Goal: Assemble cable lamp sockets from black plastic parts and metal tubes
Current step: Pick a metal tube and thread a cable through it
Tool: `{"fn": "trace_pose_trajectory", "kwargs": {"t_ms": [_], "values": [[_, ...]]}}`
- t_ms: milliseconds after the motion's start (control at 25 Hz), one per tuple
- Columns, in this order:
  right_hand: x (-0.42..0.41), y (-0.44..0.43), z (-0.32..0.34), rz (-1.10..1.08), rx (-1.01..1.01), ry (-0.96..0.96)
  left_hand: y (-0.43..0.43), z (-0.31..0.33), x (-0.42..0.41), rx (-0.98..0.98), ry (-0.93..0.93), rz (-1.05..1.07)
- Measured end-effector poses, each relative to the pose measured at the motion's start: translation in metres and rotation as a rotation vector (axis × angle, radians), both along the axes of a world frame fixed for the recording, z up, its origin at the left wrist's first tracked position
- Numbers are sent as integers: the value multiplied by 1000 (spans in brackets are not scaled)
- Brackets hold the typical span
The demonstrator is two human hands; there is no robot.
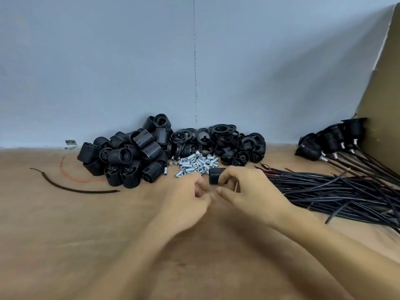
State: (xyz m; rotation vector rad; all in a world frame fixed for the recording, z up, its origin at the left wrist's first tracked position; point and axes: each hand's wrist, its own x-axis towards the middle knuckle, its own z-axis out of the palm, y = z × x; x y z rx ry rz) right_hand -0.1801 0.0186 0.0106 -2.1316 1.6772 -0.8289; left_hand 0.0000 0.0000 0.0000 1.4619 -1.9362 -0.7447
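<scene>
Pinching a ribbed black shell (216, 175) in the right hand (253, 191): index finger bent over its top, thumb stretched out below it, other fingers curled behind. Holding it on its side, lifted off the table (86, 234), at the right fingertips and just above the left ones.

Curling the left hand (184, 198) inward, fingers (200, 188) bent toward the palm, knuckles up, tips just beside the right thumb. Too blurred to tell of any small part inside that curl; cannot tell either whether touching the shell or just short of it.

Just beyond both sets of fingertips, close to the shell: a loose heap of shiny tubes (195, 164) on the table. Beyond and left of the left fingers: a shell pile (129, 154), ribbed black bodies tumbled over one another, one tube lying at its near edge. Beyond the right fingers, behind the tubes: black rings (225, 135) and caps (251, 146) heaped against the wall (108, 61). Right of the right fingers, near the wrist: cables (335, 191) in a flat bundle, bared ends pointing toward the hand. Farther right and beyond: finished sockets (331, 141) on their cables, stacked against cardboard (385, 83). Well left of the left fingers: a black offcut (104, 191) and a thin red wire (86, 181), lying apart from both hands, the red one ending near the shell pile.
</scene>
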Motion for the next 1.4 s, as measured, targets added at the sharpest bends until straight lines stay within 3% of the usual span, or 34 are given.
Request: {"fn": "trace_pose_trajectory", "kwargs": {"t_ms": [160, 360, 560, 720, 920, 1040, 1160, 1240, 1320, 1400], "values": [[12, -19, -22, -164, -202, 77, -19, -16, -25, -200, -8, 86], [-1, -41, -41, -163, -259, -124, -43, -37, -32, -280, -96, 9], [1, -52, -32, -229, -262, -231, -51, -46, -29, -316, -23, 16], [1, -95, 3, -328, -381, -35, -54, -48, -26, -283, 82, 2], [4, -152, 15, -431, -216, 218, -55, -52, -23, -257, 145, -23], [6, -160, 13, -445, -191, 271, -58, -52, -22, -211, 179, -20], [7, -158, 20, -458, -240, 223, -58, -51, -21, -193, 195, -26], [9, -150, 28, -452, -396, 146, -56, -49, -22, -172, 218, -19], [13, -131, 36, -400, -607, -73, -53, -46, -23, -135, 260, 10], [16, -106, 36, -327, -691, -314, -50, -41, -24, -132, 312, 66]]}}
